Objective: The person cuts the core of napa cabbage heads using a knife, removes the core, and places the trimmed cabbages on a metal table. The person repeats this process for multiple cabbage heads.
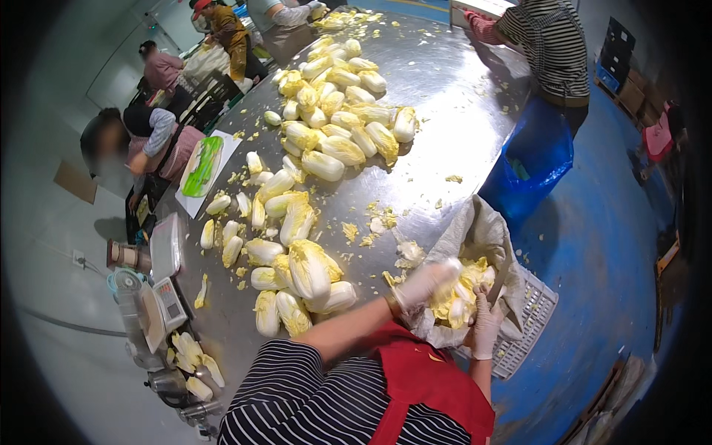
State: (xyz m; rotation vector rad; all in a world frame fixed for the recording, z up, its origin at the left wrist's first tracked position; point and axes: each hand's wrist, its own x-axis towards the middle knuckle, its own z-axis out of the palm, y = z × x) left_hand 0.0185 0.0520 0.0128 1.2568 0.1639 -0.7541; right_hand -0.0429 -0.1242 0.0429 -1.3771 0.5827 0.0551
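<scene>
My left hand, in a whitish glove, is blurred over the mouth of a woven sack. Whether its fingers hold anything cannot be told. My right hand, gloved too, is at the sack's near right side, shut on a knife whose blade points up. Yellow and white cabbage leaves fill the sack's opening between the two hands. Just left of the sack, loose trimmed leaves lie on the steel table. Several napa cabbages are grouped by my left forearm.
A larger pile of napa cabbages covers the table's far middle. A scale and a kettle stand at left. Right of the sack are a white plastic crate and a blue bag. A co-worker in stripes stands beyond.
</scene>
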